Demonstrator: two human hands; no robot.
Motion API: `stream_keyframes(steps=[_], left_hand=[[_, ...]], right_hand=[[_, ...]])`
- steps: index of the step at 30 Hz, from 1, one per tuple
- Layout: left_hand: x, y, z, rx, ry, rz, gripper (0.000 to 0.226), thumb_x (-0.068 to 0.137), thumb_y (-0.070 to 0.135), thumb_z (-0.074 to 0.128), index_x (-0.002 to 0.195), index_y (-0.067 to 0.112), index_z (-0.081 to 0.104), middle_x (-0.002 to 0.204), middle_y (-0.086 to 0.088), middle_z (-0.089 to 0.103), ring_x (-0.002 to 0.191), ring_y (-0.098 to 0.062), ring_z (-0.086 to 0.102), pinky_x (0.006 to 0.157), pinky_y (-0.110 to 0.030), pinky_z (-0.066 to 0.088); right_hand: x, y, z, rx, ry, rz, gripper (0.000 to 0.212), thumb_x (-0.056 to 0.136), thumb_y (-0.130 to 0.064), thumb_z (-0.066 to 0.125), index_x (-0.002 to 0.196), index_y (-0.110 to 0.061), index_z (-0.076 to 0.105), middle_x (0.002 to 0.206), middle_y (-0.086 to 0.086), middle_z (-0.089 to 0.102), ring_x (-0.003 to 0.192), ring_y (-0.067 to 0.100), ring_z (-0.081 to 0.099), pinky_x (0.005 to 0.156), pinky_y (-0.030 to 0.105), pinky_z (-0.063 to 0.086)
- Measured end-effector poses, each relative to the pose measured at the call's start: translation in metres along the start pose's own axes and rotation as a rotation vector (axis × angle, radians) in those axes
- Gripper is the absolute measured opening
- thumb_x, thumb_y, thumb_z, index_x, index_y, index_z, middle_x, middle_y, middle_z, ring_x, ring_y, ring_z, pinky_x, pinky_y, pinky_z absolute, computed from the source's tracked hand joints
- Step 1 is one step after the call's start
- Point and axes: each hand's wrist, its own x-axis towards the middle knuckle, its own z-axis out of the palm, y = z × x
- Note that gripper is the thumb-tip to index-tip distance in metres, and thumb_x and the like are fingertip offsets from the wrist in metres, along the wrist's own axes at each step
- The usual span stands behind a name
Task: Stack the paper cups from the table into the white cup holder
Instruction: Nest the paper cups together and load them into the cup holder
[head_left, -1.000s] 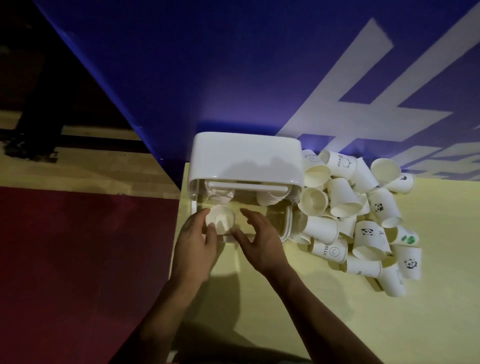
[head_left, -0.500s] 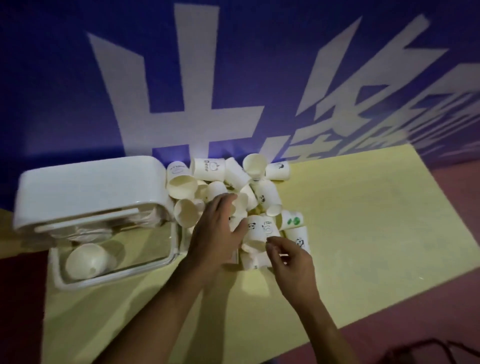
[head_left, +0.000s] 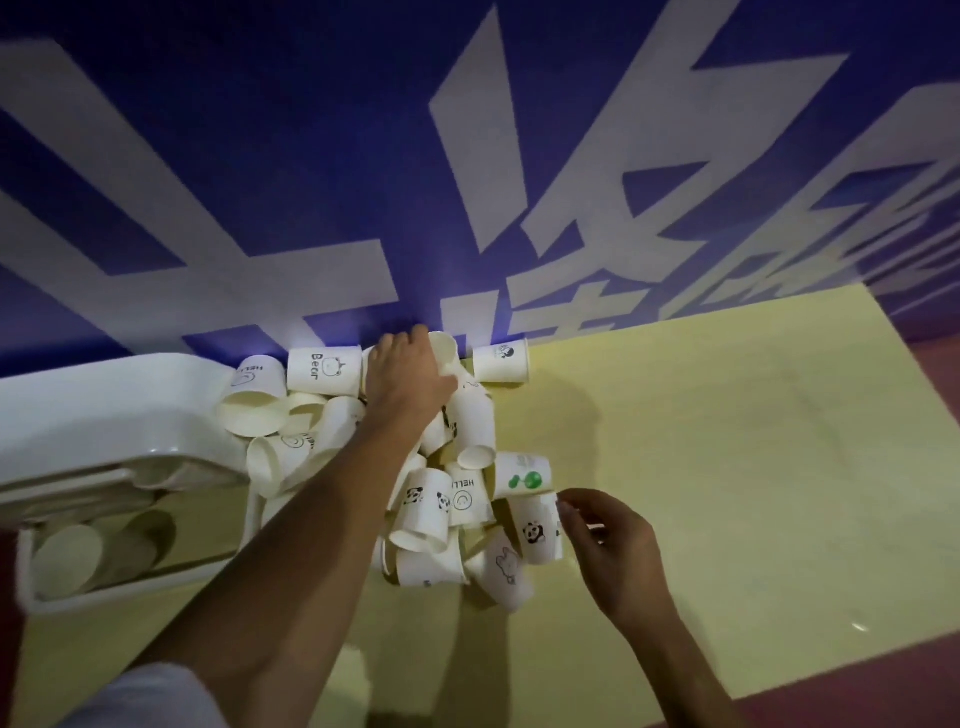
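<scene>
A heap of white paper cups (head_left: 441, 499) with small prints lies on the yellow table (head_left: 727, 467) beside the white cup holder (head_left: 104, 415), whose lid stands raised. Inside the holder's tray lies a stack of cups (head_left: 78, 556) on its side. My left hand (head_left: 405, 379) reaches across the heap to its far end and closes around a plain cup (head_left: 444, 351) near the wall. My right hand (head_left: 608, 545) sits at the heap's near right edge, fingertips touching a panda-print cup (head_left: 535, 530), fingers apart.
A blue wall with large white characters (head_left: 467, 182) rises right behind the table. One cup (head_left: 501, 361) lies apart at the back. Bare yellow tabletop stretches to the right; dark red floor (head_left: 883, 675) shows past the table's near edge.
The camera swung right from the holder to the heap. My left hand moved from the heap's middle to its far end onto a cup. My right hand stays at the heap's near edge.
</scene>
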Motion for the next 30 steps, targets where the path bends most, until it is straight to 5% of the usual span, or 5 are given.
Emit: stream_keyframes(steps=[5, 11, 17, 23, 30], left_hand=[[-0.029, 0.008, -0.028, -0.350, 0.080, -0.052, 0.069, 0.078, 0.047, 0.083, 0.134, 0.023, 0.050, 0.132, -0.001, 0.057, 0.115, -0.023, 0.055, 0.093, -0.038, 0.049], [-0.095, 0.006, -0.044, -0.647, 0.122, -0.087, 0.069, 0.081, 0.050, 0.080, 0.141, 0.029, 0.053, 0.138, 0.013, 0.051, 0.119, -0.002, 0.045, 0.088, -0.013, 0.036], [-0.115, -0.003, -0.036, -0.755, 0.132, -0.101, 0.063, 0.083, 0.040, 0.081, 0.139, 0.032, 0.053, 0.133, 0.021, 0.050, 0.121, 0.014, 0.043, 0.094, 0.004, 0.028], [-0.120, -0.009, -0.037, -0.788, 0.120, -0.080, 0.068, 0.076, 0.039, 0.087, 0.132, 0.042, 0.049, 0.127, 0.038, 0.046, 0.122, 0.012, 0.044, 0.097, -0.003, 0.034], [-0.136, -0.033, -0.038, -0.849, 0.097, -0.099, 0.074, 0.070, 0.038, 0.091, 0.133, 0.034, 0.052, 0.128, 0.020, 0.055, 0.119, 0.003, 0.051, 0.090, -0.012, 0.042]], right_hand=[[0.069, -0.005, -0.009, -0.072, 0.015, -0.042, 0.014, 0.092, -0.024, 0.073, 0.107, -0.025, 0.073, 0.107, -0.008, 0.074, 0.081, 0.000, 0.067, 0.066, 0.006, 0.045], [0.195, -0.025, 0.022, -0.506, -0.152, -0.297, 0.082, 0.080, -0.029, 0.085, 0.150, -0.022, 0.045, 0.151, 0.006, 0.045, 0.128, 0.030, 0.051, 0.100, 0.047, 0.053], [0.244, -0.009, 0.059, -0.923, -0.196, -0.424, 0.096, 0.070, -0.031, 0.089, 0.148, -0.031, 0.033, 0.154, 0.005, 0.031, 0.133, 0.036, 0.043, 0.096, 0.056, 0.054], [0.224, 0.001, 0.050, -0.596, -0.171, -0.313, 0.078, 0.074, -0.025, 0.087, 0.139, -0.011, 0.046, 0.132, 0.012, 0.057, 0.116, 0.034, 0.057, 0.088, 0.045, 0.055], [0.135, -0.035, 0.002, -0.279, 0.079, -0.458, 0.086, 0.069, -0.036, 0.093, 0.137, -0.009, 0.048, 0.127, 0.005, 0.055, 0.110, 0.016, 0.053, 0.086, 0.022, 0.048]])
